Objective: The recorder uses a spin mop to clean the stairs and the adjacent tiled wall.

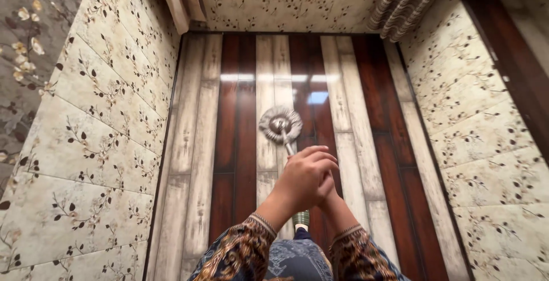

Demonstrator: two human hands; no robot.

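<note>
Nearest the camera, two patterned sleeves (240, 255) in brown, gold and blue come up from the bottom edge, with blue patterned cloth (294, 261) between them. A small green-and-white piece (301, 218) shows just below the hands, between the wrists; what it is cannot be told.

The left hand (306, 178) sits on top, fingers curled shut around the mop handle (287, 144). The right hand (327, 192) lies under and just behind it, mostly hidden by the left; it is pressed close against the same handle, but whether its fingers are closed round it cannot be told.

The handle, thin and metallic, comes out of the top of the left hand and slopes away and a little to the left. At its far end sits the mop head (280, 124), a round grey disc with a fringed rim and a shiny metal hub, lying flat on the floor (240, 144) just beyond the hands.

The floor is glossy plank-look tile in dark red-brown and pale weathered strips running away from the hands, with bright window glare beyond the mop head.

To the left and right of the hands, cream wall tiles (97, 138) with a brown leaf-and-twig pattern close in the narrow space; the same tile covers the far wall (286, 1). Up at the far right hangs a ribbed, striped fabric edge (409, 1), beside a dark wood frame (503, 41).
</note>
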